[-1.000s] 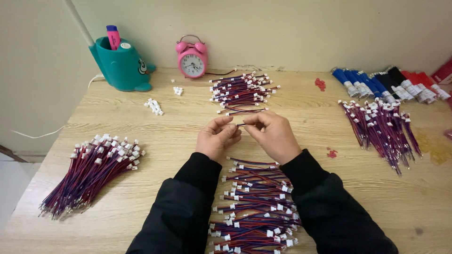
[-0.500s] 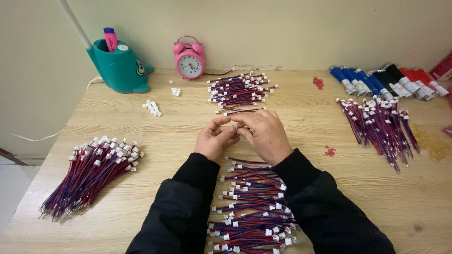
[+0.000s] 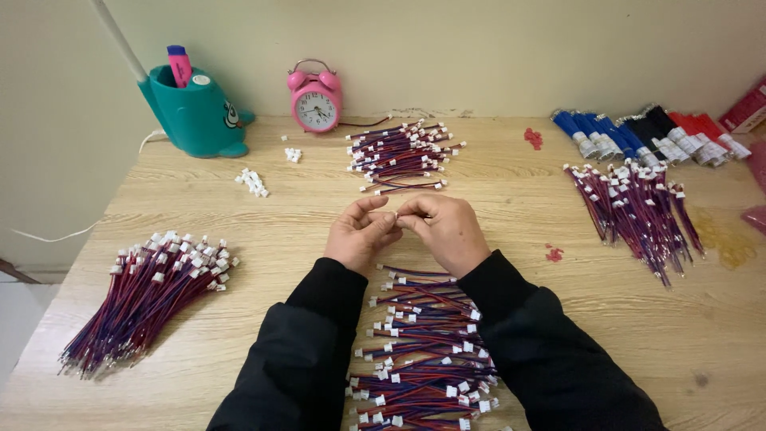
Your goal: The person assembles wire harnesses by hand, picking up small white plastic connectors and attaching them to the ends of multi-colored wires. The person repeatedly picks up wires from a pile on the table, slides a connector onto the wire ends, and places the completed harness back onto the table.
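Note:
My left hand [image 3: 359, 234] and my right hand [image 3: 444, 230] meet at the middle of a wooden table [image 3: 511, 231], fingertips pinched together on a small white connector [image 3: 394, 215]; any wire on it is hidden by the fingers. A pile of short red-and-blue wires with white connectors [image 3: 423, 351] lies between my forearms, just under the wrists. A second small pile of the same wires [image 3: 401, 154] lies just beyond my hands.
A large wire bundle [image 3: 148, 291] lies at the left, another [image 3: 638, 211] at the right. Blue, black and red bundles [image 3: 646, 132] line the far right. A teal pen holder [image 3: 194, 112], a pink alarm clock [image 3: 316, 97] and loose white connectors [image 3: 253, 182] sit at the back.
My hands stay together over the same spot, with small finger movement. The view has shifted a little.

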